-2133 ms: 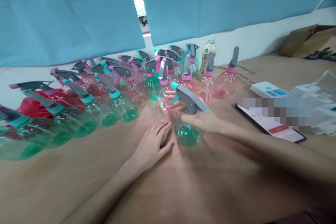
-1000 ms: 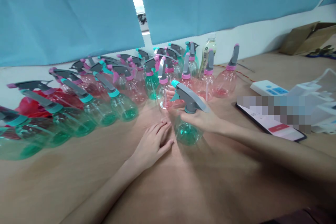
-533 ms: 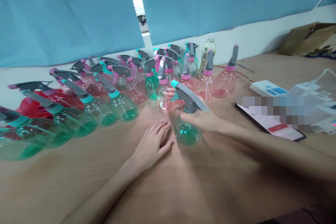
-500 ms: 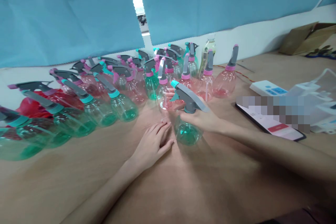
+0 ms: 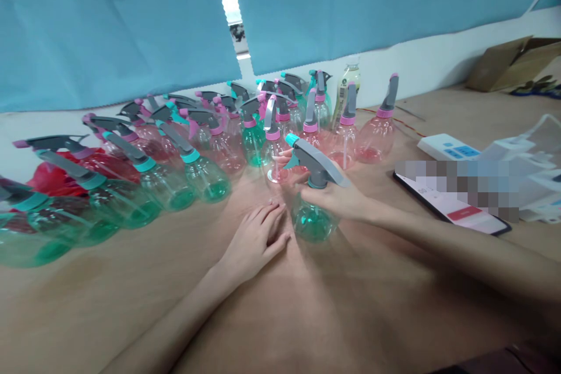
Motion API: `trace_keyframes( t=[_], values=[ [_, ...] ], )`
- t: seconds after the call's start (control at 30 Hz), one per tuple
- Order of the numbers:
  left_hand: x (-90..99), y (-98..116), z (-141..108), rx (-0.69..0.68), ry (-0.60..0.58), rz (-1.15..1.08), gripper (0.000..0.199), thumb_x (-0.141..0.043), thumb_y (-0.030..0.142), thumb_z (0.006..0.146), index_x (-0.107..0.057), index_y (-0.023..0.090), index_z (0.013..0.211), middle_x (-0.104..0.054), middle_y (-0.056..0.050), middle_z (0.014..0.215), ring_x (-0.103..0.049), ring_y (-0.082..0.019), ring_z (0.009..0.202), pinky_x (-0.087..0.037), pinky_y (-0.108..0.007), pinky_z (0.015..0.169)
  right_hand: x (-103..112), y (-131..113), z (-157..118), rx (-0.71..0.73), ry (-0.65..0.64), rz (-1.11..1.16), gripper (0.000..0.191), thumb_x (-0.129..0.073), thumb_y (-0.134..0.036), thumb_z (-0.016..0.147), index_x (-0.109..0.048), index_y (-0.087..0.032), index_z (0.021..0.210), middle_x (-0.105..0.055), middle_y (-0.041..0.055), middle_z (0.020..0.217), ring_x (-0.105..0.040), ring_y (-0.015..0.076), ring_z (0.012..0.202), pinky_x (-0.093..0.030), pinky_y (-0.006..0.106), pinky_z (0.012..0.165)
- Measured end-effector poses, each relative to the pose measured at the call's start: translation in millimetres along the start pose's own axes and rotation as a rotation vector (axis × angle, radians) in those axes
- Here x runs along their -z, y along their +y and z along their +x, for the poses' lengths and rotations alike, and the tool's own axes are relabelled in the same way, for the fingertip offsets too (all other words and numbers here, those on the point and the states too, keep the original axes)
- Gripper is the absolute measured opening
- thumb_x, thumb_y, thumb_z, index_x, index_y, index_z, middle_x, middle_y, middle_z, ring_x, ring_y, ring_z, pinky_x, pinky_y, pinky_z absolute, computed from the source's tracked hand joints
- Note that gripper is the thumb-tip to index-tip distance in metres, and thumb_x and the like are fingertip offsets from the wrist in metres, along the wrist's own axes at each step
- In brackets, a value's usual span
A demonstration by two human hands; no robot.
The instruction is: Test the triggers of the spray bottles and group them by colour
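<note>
My right hand point(image 5: 339, 198) is closed around the neck of a green spray bottle point(image 5: 314, 223), just under its grey and turquoise trigger head. The bottle stands upright on the brown table point(image 5: 280, 310). To the left of it, my left hand point(image 5: 256, 236) lies flat on the table with its fingers stretched out, holding nothing. Just behind the held bottle stands a clear pink spray bottle point(image 5: 276, 170) with a pink collar. Two green spray bottles with turquoise collars, one of them the nearest green bottle point(image 5: 209, 181), stand left beyond my left hand.
Several green and pink spray bottles fill the back and left, with a red plastic bag point(image 5: 56, 178) among them. A labelled drink bottle point(image 5: 349, 85) stands by the wall. On the right lie a phone point(image 5: 460, 210), a white power strip point(image 5: 447, 146) and a cardboard box point(image 5: 499, 67).
</note>
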State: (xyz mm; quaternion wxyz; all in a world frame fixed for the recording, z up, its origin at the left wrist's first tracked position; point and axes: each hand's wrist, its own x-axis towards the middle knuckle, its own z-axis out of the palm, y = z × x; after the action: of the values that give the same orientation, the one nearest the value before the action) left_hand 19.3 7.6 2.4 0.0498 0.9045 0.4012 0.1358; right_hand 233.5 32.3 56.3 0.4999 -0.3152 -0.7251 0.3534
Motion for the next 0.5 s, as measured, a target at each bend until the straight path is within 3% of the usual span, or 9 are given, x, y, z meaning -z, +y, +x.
trace_keyframes(
  t=[0.1, 0.5],
  values=[
    [0.1, -0.2, 0.1, -0.002, 0.0, -0.001, 0.046, -0.05, 0.041, 0.096, -0.047, 0.016, 0.133, -0.055, -0.013, 0.135, -0.045, -0.027, 0.129, -0.036, -0.045, 0.107, -0.2, 1.0, 0.2, 0.0, 0.0, 0.002, 0.048, -0.051, -0.012, 0.068, -0.051, -0.024, 0.114, -0.063, 0.0013, 0.1, -0.058, 0.0148, 0.081, -0.05, 0.029, 0.072],
    [0.1, -0.3, -0.2, -0.01, 0.014, -0.002, 0.045, -0.051, 0.04, 0.095, -0.048, 0.015, 0.133, -0.056, -0.013, 0.134, -0.046, -0.027, 0.128, -0.037, -0.045, 0.107, -1.2, 0.1, 2.7, 0.026, 0.003, 0.063, 0.044, -0.049, -0.008, 0.067, -0.055, -0.023, 0.108, -0.065, 0.0032, 0.113, -0.061, 0.0143, 0.082, -0.05, 0.032, 0.072]
  ],
)
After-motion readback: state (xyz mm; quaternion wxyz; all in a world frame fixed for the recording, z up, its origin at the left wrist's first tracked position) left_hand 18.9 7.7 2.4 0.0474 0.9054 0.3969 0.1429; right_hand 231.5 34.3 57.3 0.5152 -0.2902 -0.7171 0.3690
